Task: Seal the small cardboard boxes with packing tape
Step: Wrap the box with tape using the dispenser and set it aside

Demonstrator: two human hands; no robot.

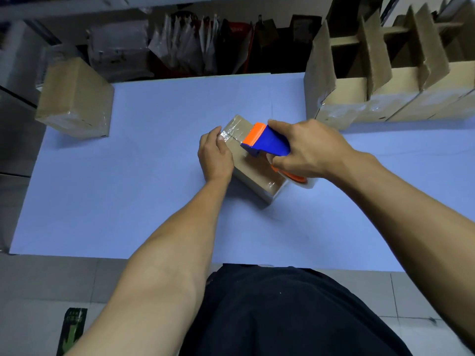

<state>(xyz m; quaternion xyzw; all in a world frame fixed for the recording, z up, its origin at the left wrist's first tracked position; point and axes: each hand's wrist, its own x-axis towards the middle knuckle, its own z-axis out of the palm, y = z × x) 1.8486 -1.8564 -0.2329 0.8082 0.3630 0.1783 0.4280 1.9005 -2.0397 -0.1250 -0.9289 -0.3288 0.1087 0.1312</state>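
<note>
A small closed cardboard box lies at an angle in the middle of the blue table, with shiny clear tape along its top. My left hand rests on the box's left side, its fingertips pressing the tape near the far end. My right hand grips a blue and orange tape dispenser over the box's top. The orange blade end points to the far left. The clear tape roll shows below my right hand.
A sealed cardboard box sits at the table's far left corner. A row of open boxes with raised flaps stands at the far right. Plastic bags hang on shelving behind the table.
</note>
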